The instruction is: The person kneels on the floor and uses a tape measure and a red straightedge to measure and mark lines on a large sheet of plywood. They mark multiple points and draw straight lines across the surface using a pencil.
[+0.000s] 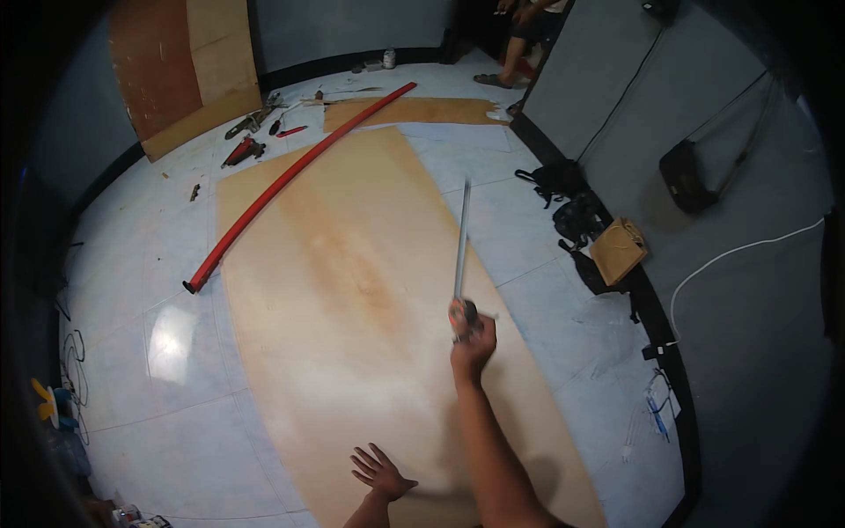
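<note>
The right hand is wrapped around the handle of a long-bladed tool, whose blade points to twelve o'clock over a tan board. At seven o'clock from it, the left hand lies palm down on the board, fingers spread, gripping nothing. Farther out, a red pole slants across at ten o'clock, and a tan bag sits at two.

Right hand grips a long tool, left hand spread on a board — a red pole crosses its far corner.
</note>
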Motion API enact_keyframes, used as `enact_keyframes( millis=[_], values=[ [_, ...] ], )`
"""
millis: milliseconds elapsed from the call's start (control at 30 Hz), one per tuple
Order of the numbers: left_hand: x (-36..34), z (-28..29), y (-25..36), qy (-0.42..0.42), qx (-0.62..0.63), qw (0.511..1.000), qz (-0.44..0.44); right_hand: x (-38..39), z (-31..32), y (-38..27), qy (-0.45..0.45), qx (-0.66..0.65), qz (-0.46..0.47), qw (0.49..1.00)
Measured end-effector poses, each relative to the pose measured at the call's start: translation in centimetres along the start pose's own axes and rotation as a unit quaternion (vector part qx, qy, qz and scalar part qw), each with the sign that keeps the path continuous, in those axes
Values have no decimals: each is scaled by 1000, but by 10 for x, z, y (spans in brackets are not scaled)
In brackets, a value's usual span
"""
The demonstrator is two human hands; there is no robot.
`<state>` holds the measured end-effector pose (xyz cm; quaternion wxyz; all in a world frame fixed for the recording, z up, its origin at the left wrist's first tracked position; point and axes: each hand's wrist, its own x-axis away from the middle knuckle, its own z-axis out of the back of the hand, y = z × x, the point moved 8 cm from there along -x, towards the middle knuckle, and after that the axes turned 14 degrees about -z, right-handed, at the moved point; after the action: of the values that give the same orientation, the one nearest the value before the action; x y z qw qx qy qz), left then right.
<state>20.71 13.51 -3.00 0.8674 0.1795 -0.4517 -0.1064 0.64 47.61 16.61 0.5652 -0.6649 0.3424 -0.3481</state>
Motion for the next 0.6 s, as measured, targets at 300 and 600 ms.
enact_keyframes(
  millis=[300,600],
  values=[
    [7,-5,1,22,13,999,-21,255,304,-51,133,246,-44,959],
    [6,-8,4,49,13,998,-40,335,465,-41,254,342,-210,880]
  ],
)
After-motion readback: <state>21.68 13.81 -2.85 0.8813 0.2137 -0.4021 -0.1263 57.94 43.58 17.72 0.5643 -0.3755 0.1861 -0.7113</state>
